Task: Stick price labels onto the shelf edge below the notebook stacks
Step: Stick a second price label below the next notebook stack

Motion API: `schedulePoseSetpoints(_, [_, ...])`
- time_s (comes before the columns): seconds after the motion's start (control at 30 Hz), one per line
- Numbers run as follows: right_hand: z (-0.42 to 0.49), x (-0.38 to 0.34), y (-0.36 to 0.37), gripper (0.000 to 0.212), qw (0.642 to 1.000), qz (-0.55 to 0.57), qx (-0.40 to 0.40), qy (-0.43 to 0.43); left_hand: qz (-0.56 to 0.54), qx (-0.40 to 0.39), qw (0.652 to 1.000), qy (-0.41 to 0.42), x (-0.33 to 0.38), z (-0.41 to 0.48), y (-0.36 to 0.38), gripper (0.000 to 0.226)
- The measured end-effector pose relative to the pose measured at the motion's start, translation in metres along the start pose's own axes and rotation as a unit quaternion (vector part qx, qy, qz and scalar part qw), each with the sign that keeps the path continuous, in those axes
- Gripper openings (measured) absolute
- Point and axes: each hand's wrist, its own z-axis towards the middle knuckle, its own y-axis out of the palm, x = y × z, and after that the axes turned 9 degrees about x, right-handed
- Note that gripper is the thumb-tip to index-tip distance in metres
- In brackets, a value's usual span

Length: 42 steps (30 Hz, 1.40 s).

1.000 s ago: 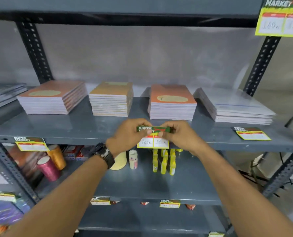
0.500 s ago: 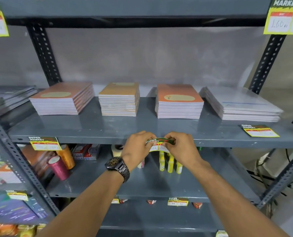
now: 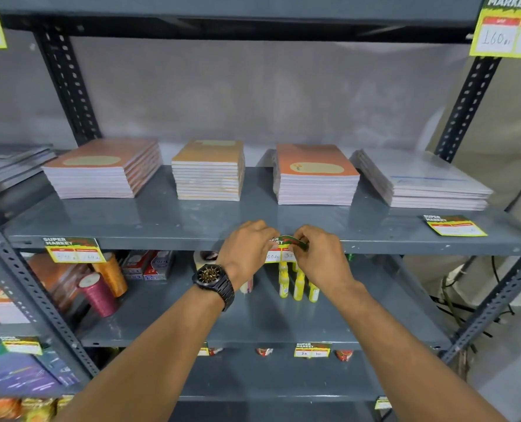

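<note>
While both our hands pinch it, the price label (image 3: 287, 248) shows a dark green header with white "SUPER MARKET" print, a red band, and a yellow-bordered lower half with two white boxes carrying handwritten figures. It bows outward between the fingers, its top at the front edge of the grey shelf (image 3: 162, 219), below the orange notebook stack (image 3: 315, 175). Our left hand (image 3: 247, 249), watch (image 3: 215, 281) on the wrist, grips the label's left side; our right hand (image 3: 320, 254) grips its right side, both closed on it, thumbs nearly meeting. A second label (image 3: 73, 249) hangs from the edge further left; a third label (image 3: 454, 225) lies flat on the shelf at right.
</note>
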Motion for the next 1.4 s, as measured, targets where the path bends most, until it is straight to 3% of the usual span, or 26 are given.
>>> schedulePoseSetpoints(0.27, [-0.003, -0.001, -0.002, 0.013, 0.995, -0.079, 0.042, -0.048, 0.006, 0.008, 1.000, 0.003, -0.001, 0.003, -0.002, 0.017])
schedulePoseSetpoints(0.4, [-0.023, 0.014, 0.010, 0.026, 0.951, -0.128, 0.108, -0.260, 0.008, 0.027, 0.999, -0.018, -0.004, -0.004, -0.002, 0.014])
schedulePoseSetpoints(0.5, [-0.042, 0.035, 0.030, 0.048, 0.912, -0.169, 0.034, -0.373, 0.019, 0.044, 0.998, -0.032, -0.008, -0.013, -0.003, 0.013])
schedulePoseSetpoints(0.7, [-0.037, 0.063, 0.044, 0.067, 0.879, -0.283, -0.037, -0.383, 0.048, 0.066, 0.996, -0.034, -0.016, -0.017, -0.007, 0.016])
schedulePoseSetpoints(0.97, [-0.040, 0.056, 0.041, 0.071, 0.873, -0.318, -0.056, -0.365, 0.047, 0.059, 0.997, -0.028, -0.023, -0.015, -0.004, 0.022])
schedulePoseSetpoints(1.1, [-0.050, 0.031, 0.023, 0.060, 0.910, -0.242, -0.034, -0.335, 0.048, 0.064, 0.996, -0.027, -0.016, -0.026, -0.008, 0.033])
schedulePoseSetpoints(1.3, [-0.044, 0.051, -0.056, 0.044, 0.982, -0.055, 0.094, -0.151, 0.024, 0.155, 0.988, -0.001, 0.001, -0.041, -0.002, 0.050])
schedulePoseSetpoints(1.4, [-0.028, 0.081, -0.107, 0.030, 0.985, -0.011, 0.172, -0.010, 0.016, 0.163, 0.986, 0.037, 0.026, -0.033, 0.004, 0.040])
